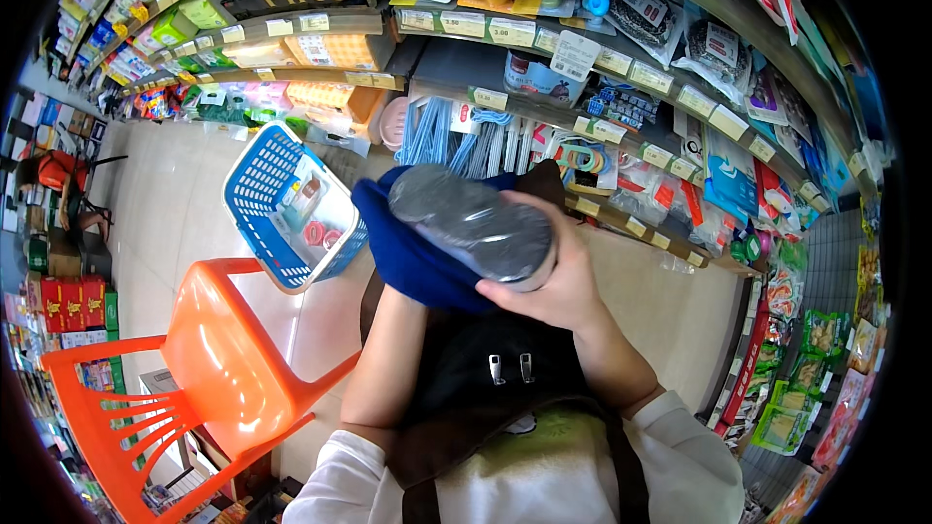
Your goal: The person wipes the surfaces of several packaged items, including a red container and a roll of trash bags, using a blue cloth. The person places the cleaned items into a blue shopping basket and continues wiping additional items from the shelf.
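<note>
A plastic-wrapped pack of round grey items (pixel 477 222) lies across the front of my body, tilted down to the right. My right hand (pixel 564 273) grips its right end, thumb below and fingers over the far edge. A dark blue cloth (pixel 419 273) covers my left hand, so its fingers are hidden; only the left forearm shows below the cloth. The cloth touches the underside and left side of the pack. Beyond the cloth, to the left, a blue and white plastic basket (pixel 291 278) on the floor holds several small packaged items.
An orange plastic chair (pixel 226 349) stands at my left, beside the basket. Store shelves (pixel 444 23) with price tags and packaged goods curve across the front and right. A snack rack (pixel 808 371) stands at far right. Another person (pixel 62 175) is at far left.
</note>
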Demonstrator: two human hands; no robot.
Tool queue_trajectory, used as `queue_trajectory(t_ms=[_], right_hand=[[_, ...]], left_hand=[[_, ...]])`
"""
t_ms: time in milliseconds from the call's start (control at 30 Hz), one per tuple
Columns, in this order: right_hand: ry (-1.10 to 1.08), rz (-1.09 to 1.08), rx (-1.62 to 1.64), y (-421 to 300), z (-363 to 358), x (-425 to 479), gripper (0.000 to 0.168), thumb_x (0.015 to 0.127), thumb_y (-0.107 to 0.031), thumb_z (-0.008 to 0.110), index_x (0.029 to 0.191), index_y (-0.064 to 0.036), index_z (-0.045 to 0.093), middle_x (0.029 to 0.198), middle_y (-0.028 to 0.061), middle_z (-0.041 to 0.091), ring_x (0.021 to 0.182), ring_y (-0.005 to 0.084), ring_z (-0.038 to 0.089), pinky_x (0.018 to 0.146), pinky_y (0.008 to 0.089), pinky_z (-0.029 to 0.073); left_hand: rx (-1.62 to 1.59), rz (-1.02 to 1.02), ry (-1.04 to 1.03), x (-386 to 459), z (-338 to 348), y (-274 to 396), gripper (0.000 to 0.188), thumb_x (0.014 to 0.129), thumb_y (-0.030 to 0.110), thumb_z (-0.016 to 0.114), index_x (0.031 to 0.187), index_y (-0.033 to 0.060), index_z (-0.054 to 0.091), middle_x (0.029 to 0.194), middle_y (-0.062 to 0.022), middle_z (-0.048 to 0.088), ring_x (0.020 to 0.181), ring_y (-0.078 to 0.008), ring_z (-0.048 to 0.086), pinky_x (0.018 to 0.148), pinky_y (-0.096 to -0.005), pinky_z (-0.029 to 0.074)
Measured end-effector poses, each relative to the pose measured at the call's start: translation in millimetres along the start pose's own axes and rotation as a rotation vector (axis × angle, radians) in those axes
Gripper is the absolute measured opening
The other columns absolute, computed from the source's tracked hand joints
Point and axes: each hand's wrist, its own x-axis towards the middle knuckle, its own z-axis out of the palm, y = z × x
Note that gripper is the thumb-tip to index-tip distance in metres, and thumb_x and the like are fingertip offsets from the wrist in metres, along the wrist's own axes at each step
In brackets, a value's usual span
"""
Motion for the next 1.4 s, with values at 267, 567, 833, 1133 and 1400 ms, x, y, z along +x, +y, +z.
queue_trajectory(t_ms=[267,567,833,1133,1400], right_hand=[[0.484,0.181,0.65,32,-18,-4,0.047,0.072,-0.011,0.053,0.114,0.002,0.034,0.106,0.0124,0.046,0.095,0.0199,0.049,0.08,0.0317,0.04],[0.674,0.245,0.871,28,-17,-4,0.05,0.073,-0.01,0.056,0.115,0.002,0.032,0.107,0.0105,0.044,0.096,0.0156,0.046,0.08,0.0278,0.038],[0.652,0.128,0.685,39,-19,-11,0.053,0.078,-0.024,0.052,0.119,0.0,0.028,0.113,0.0118,0.041,0.103,0.0203,0.043,0.085,0.0331,0.036],[0.484,0.021,0.453,18,14,-16,0.066,0.06,-0.015,0.073,0.11,0.001,0.034,0.105,0.011,0.046,0.095,0.0178,0.047,0.082,0.0292,0.037],[-0.017,-0.121,0.091,5,-13,-18,0.076,0.05,-0.011,0.078,0.111,0.0,0.033,0.11,0.0156,0.044,0.099,0.0217,0.047,0.083,0.0318,0.039]], left_hand=[[1.127,0.282,-0.333,-10,15,32,0.021,0.058,0.022,0.052,0.075,0.0096,0.051,0.077,-0.0124,0.049,0.075,-0.028,0.047,0.064,-0.0347,0.039],[-0.337,-0.391,-0.006,-47,9,-17,0.04,0.079,0.019,0.043,0.115,0.0031,0.034,0.114,-0.0103,0.041,0.102,-0.0225,0.041,0.088,-0.0308,0.032],[-0.185,-0.262,-0.113,-60,-8,15,0.048,0.083,0.024,0.042,0.122,0.001,0.027,0.122,-0.0116,0.036,0.108,-0.0206,0.039,0.092,-0.0319,0.03],[0.433,0.175,-0.253,-16,43,30,0.043,0.085,0.028,0.036,0.119,0.0022,0.033,0.116,-0.0121,0.041,0.103,-0.0223,0.042,0.089,-0.0328,0.033],[-0.905,-0.188,-0.026,2,-4,11,0.041,0.087,0.032,0.031,0.115,0.0032,0.038,0.111,-0.0125,0.045,0.099,-0.0238,0.046,0.086,-0.0335,0.037]])
